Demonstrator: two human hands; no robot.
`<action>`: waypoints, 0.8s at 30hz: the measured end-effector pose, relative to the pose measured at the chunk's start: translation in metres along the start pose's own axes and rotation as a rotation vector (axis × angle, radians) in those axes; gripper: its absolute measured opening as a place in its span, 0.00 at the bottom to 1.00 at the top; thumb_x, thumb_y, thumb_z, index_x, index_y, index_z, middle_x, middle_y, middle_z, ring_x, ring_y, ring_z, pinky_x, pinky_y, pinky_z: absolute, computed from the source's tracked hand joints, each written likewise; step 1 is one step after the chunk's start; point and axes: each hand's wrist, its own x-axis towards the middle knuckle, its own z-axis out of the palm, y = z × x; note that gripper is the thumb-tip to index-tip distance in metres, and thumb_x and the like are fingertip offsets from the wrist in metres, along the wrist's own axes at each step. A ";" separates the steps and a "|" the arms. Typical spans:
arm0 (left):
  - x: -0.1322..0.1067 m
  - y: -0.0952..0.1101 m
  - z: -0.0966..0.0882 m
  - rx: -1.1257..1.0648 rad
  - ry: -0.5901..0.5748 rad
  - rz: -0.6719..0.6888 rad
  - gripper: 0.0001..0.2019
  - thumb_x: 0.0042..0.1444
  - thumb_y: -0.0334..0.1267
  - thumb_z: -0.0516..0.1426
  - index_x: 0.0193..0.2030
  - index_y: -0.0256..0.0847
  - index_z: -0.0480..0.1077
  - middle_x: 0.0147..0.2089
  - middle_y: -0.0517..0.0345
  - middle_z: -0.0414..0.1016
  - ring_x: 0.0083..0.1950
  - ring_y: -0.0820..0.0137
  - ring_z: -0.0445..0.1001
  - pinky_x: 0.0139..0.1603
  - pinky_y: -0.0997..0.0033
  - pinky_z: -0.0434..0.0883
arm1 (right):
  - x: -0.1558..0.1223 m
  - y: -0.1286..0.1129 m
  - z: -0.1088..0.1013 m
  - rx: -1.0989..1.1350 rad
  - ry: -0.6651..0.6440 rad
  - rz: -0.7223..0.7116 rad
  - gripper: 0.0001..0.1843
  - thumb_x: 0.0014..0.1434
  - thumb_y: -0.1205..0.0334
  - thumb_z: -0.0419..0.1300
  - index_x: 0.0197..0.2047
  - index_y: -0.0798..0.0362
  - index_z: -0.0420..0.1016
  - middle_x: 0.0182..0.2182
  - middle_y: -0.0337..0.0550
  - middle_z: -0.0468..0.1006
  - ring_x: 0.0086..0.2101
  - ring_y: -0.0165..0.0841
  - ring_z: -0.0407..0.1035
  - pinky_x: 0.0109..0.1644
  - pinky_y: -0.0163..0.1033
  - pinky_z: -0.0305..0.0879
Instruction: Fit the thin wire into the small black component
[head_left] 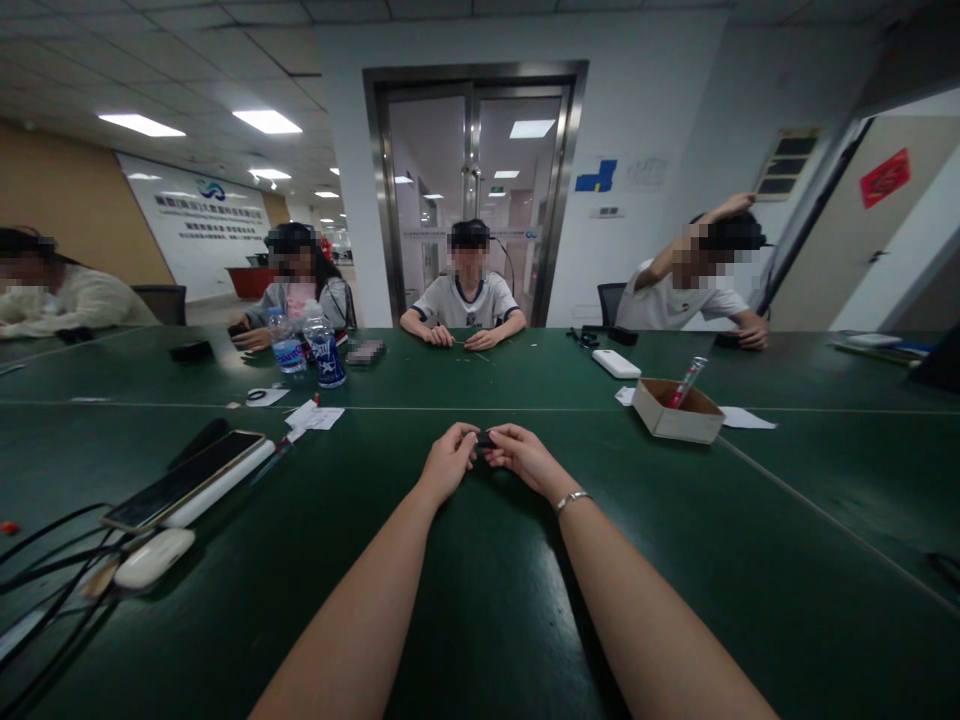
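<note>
Both my arms reach forward over the green table (480,600). Between my fingertips is a small black object (486,439), too small for me to tell its kind. My left hand (452,455) pinches its left end with the fingers curled. From the other side, my right hand (523,457) grips the right end between thumb and fingers, with a silver bracelet (574,501) on that wrist. The fingers cover part of the object. Both hands are close to the tabletop, and I cannot tell whether they rest on it.
On the left lie a phone (187,480) on a white bar, a white rounded device (156,558) and black cables. Two bottles (324,345) stand beyond. At right are an open box (679,410) holding a tube and a white power bank (616,364). Several people sit around the table.
</note>
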 end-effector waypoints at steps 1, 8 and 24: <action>0.000 0.001 0.000 0.001 0.000 -0.004 0.13 0.59 0.42 0.51 0.46 0.40 0.68 0.30 0.59 0.68 0.24 0.78 0.66 0.23 0.80 0.62 | 0.000 0.000 0.000 0.001 0.000 0.000 0.09 0.56 0.65 0.67 0.37 0.58 0.71 0.27 0.45 0.77 0.24 0.28 0.72 0.30 0.31 0.72; -0.001 0.004 0.000 -0.011 0.029 -0.005 0.13 0.57 0.39 0.53 0.48 0.40 0.67 0.33 0.58 0.69 0.24 0.78 0.66 0.23 0.80 0.63 | 0.000 -0.001 0.001 -0.006 0.009 0.007 0.08 0.57 0.66 0.65 0.37 0.59 0.71 0.28 0.47 0.77 0.24 0.28 0.72 0.29 0.30 0.71; 0.001 -0.001 0.001 -0.014 0.011 0.023 0.16 0.59 0.48 0.50 0.46 0.39 0.67 0.27 0.61 0.67 0.23 0.77 0.65 0.22 0.80 0.60 | 0.000 -0.001 0.002 -0.014 0.009 0.010 0.10 0.55 0.65 0.67 0.36 0.58 0.71 0.27 0.45 0.77 0.24 0.28 0.72 0.29 0.30 0.72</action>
